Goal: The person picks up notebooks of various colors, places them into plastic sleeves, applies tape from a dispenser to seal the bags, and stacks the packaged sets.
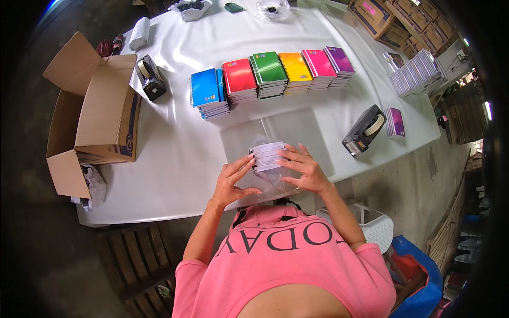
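A small stack of notebooks [268,157], their white page edges facing up, stands at the near middle of the table on a clear plastic sheet [310,130]. My left hand [231,180] presses its fingertips against the left end of the stack, thumb held apart below. At the other end my right hand [305,170] rests its fingers on the right side, so the stack is held between both hands. Some crinkled clear film [273,177] shows under and in front of the stack. Beyond it, spiral notebook piles run in a row: blue [205,87], red, green [266,63], yellow, pink and purple.
Two black tape dispensers stand on the white-covered table, one at left [151,79], one at right [365,130]. An open cardboard box [106,106] sits at the left edge. Purple notebooks [395,123] and a wrapped row of notebooks [419,74] are at right, cartons [371,21] behind.
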`<state>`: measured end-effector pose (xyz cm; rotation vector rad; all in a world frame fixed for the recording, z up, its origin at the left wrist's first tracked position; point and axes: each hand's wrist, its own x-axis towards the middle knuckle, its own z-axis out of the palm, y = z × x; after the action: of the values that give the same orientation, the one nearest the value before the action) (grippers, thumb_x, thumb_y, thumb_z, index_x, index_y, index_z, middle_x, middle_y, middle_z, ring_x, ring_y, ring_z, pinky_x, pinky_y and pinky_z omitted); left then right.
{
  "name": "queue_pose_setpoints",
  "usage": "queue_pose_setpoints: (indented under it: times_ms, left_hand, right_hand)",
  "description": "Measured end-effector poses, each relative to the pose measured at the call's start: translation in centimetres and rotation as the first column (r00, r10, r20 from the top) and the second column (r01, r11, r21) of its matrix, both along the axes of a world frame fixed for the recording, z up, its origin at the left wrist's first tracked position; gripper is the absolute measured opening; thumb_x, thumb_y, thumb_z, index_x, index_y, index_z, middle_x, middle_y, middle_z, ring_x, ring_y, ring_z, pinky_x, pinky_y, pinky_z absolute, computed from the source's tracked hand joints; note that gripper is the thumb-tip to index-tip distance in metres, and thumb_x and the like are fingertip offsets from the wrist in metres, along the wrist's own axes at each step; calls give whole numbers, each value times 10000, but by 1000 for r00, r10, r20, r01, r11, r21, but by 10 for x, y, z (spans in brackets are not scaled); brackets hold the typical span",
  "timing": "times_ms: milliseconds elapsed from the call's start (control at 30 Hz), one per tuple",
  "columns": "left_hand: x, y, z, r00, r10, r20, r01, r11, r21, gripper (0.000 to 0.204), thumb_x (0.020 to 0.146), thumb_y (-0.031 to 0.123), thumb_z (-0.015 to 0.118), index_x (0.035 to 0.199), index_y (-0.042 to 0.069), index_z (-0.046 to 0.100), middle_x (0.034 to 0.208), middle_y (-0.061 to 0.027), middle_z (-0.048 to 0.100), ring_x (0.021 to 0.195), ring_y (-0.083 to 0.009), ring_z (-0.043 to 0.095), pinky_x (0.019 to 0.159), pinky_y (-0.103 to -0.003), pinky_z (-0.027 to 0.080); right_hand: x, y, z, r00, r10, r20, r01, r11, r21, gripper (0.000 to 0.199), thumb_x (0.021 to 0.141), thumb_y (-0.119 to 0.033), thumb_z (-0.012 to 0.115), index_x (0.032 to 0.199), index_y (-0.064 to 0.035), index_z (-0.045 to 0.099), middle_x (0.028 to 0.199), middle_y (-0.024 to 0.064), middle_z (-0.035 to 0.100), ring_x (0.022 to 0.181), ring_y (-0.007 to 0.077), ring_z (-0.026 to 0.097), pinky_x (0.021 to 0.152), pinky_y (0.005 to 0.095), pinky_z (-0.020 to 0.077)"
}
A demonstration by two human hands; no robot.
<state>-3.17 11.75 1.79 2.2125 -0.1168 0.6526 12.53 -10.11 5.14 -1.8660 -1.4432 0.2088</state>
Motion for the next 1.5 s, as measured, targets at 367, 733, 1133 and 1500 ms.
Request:
queue_pose_setpoints:
  times_ms: [367,733,1133,1500]
  left_hand:
    - [21,3,53,959,-7,-282,167,821,546,791,615,228,754,1348,265,460,1379,106,452,1012,-182,459,837,-381,322]
    - [33,6,72,934,-130,-333,313,748,586,771,616,111,709,1335,182,440,1368,16,434,1249,-137,419,928,-465,363]
    - [52,9,74,830,-146,-538,426,788,444,953,548,115,759,1346,464,372,1436,46,335,1336,-181,314,983,-614,284]
    - [45,3,67,886,-23,-463,319,754,574,1035,499,153,810,1357,493,343,1462,77,300,1405,-277,156,1049,-673,100]
  right_hand:
    - [12,18,25,972,212,-106,-219,973,-66,549,670,-124,753,1194,-200,610,1415,54,413,1298,231,402,1059,443,311]
    - [70,86,22,616,53,-786,59,992,113,246,777,-86,681,1013,-15,668,889,73,693,772,121,646,747,258,508]
    - [102,-136,-37,-154,-804,-574,963,7,-268,445,812,-418,657,1104,-84,632,1281,64,487,1115,222,427,883,441,367]
    - [89,-117,-40,54,-297,-953,987,161,6,536,766,-398,713,1208,-120,591,1386,35,429,1325,235,292,1042,613,71]
